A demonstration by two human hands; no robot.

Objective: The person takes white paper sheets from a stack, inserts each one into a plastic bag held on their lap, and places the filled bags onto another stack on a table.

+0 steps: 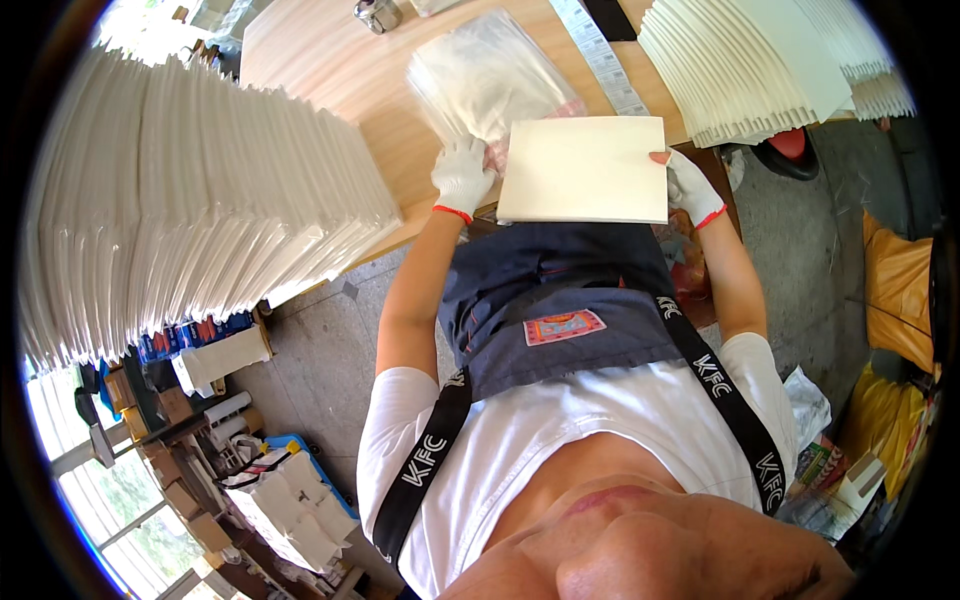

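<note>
My right hand (693, 188), in a white knit glove with a red cuff and a bare thumb tip, grips the right edge of a flat cream-white board (583, 170). The thumb lies on top and the other fingers are hidden beneath. My left hand (463, 172), gloved the same way, is closed at the near edge of a stack of clear plastic bags (490, 75), with its fingers pinching there. The board's left edge lies beside that hand and covers part of the bags' near corner. How many bag layers the fingers hold is hidden.
A tall stack of plastic-wrapped white boards (200, 200) stands at the left. More white boards (735, 70) are piled at the far right of the wooden table (310, 50). A strip of labels (600, 55) and a metal container (378, 14) lie toward the back.
</note>
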